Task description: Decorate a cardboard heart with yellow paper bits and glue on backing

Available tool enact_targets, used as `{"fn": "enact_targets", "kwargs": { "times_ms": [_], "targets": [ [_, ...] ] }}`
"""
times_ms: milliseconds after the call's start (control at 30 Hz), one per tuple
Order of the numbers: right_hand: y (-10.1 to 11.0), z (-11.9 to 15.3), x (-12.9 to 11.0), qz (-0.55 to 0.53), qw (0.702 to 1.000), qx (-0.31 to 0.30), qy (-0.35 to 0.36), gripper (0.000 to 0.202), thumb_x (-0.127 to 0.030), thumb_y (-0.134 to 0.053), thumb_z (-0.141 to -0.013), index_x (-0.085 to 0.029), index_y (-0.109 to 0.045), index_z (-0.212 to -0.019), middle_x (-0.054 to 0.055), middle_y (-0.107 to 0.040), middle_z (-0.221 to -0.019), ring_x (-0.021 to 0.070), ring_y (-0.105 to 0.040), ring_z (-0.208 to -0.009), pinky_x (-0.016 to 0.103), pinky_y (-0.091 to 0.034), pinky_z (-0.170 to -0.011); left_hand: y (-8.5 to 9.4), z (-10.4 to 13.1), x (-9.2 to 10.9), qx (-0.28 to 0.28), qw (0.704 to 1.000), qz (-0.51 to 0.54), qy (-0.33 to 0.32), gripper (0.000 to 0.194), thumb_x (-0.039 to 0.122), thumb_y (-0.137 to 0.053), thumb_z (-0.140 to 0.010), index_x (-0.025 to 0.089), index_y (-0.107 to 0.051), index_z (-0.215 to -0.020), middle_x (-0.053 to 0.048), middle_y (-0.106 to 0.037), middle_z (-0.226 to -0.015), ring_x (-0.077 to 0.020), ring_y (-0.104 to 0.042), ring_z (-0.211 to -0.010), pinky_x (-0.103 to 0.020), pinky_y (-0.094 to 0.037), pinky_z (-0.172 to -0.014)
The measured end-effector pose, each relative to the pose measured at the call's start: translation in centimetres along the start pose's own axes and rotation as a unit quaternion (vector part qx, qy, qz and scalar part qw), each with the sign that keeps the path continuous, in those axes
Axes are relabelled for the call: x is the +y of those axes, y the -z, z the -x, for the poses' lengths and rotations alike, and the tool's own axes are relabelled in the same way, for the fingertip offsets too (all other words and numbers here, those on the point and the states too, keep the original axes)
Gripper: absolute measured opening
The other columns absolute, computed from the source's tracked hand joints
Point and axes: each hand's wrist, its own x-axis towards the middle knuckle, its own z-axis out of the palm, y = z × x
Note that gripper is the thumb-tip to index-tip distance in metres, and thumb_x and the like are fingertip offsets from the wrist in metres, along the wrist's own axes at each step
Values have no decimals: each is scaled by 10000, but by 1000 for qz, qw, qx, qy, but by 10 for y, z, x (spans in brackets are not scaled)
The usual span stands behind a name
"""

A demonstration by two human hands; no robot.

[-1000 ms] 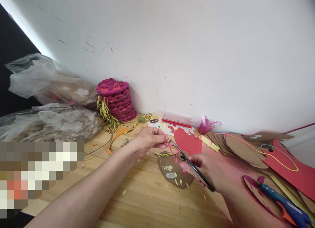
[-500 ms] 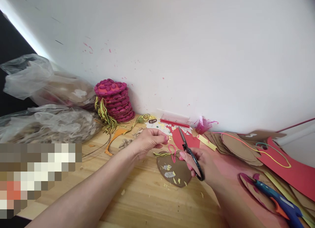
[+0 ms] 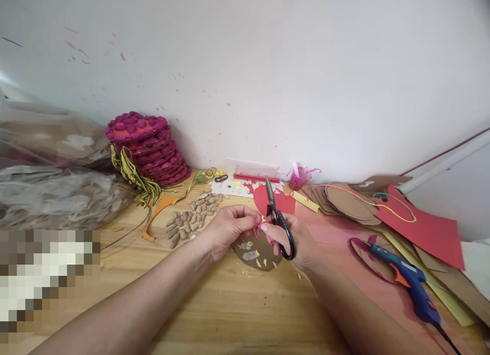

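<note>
Pinching the yellow scrap (image 3: 263,219) near the disc (image 3: 266,250), the left hand (image 3: 233,225) apparently steadied it; the right hand (image 3: 289,237), close in, held scissors (image 3: 271,192) blades-away, likely freeing its thumb.

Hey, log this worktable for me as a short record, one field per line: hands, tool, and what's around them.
Left hand: left hand pinching a small yellow piece at the fingertips
Right hand: right hand holding black-handled scissors, its fingertips close to the left hand's
Scissors: blades together, tips pointing up
Below hands: brown cardboard piece strewn with yellow scraps
Left side: peanuts; stack of magenta discs
Right side: blue glue gun
</note>
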Motion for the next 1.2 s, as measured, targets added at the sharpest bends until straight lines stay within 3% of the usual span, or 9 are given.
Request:
{"fn": "enact_targets", "kwargs": {
  "times_ms": [167, 333, 500, 767, 933, 1100, 1200],
  "targets": [
    [0, 0, -2, 16, 1000, 11, -12, 219, -342, -730, -698, -156, -628, -753, -59, -567, -534, 55, -476, -339, 169, -303, -332, 3, 1, 6, -9, 1000, -23, 7, 265, 331, -813, -629, 132, -668, -726, -28, -655, -726, -80, -511, -591, -192, -383, -558],
    [2, 1, -6, 54, 998, 8, -35, 231, -345, -733, -697, -158, -600, -729, -60, -563, -527, 50, -475, -336, 157, -286, -318, 9, 2, 17, -27, 996, -78, 14, 199, 303, -735, -687, 148, -703, -808, -51, -681, -810, -125, -577, -711, -195, -385, -579],
    [1, 4, -7, 91, 995, -12, -44, 236, -358, -723, -704, -159, -604, -746, -58, -563, -541, 55, -482, -342, 153, -336, -317, 12, 2, 20, -40, 988, -150, 6, 232, 305, -736, -666, 142, -711, -830, -58, -699, -801, -128, -569, -654, -215, -374, -570],
    [3, 3, -3, 106, 994, -21, -34, 243, -385, -704, -734, -163, -613, -774, -59, -561, -547, 61, -497, -355, 158, -357, -328, 19, 1, 13, -83, 979, -185, -19, 125, 266, -713, -681, 162, -701, -750, -11, -676, -731, -109, -548, -603, -215, -360, -556],
    [6, 1, -4, 89, 995, -29, -43, 300, -439, -722, -721, -162, -610, -752, -67, -526, -510, 53, -468, -336, 152, -315, -318, 18, -1, 20, -10, 993, -114, -26, 186, 288, -772, -657, 134, -679, -703, -13, -644, -637, -81, -511, -547, -200, -355, -528],
    [13, 1, -4, 124, 990, -63, -34, 417, -562, -647, -745, -146, -627, -714, -63, -469, -465, 48, -414, -315, 164, -287, -324, 19, -3, 30, 59, 997, -2, -52, 279, 315, -833, -610, 120, -677, -735, -53, -691, -770, -109, -610, -670, -236, -474, -678],
    [14, 1, -2, 134, 988, -71, -26, 396, -537, -676, -738, -156, -588, -672, -52, -465, -510, 57, -390, -374, 180, -328, -348, 21, -3, 32, 82, 994, 32, -66, 297, 317, -850, -587, 120, -677, -727, -52, -693, -780, -130, -643, -732, -246, -495, -713]
  ]
}}
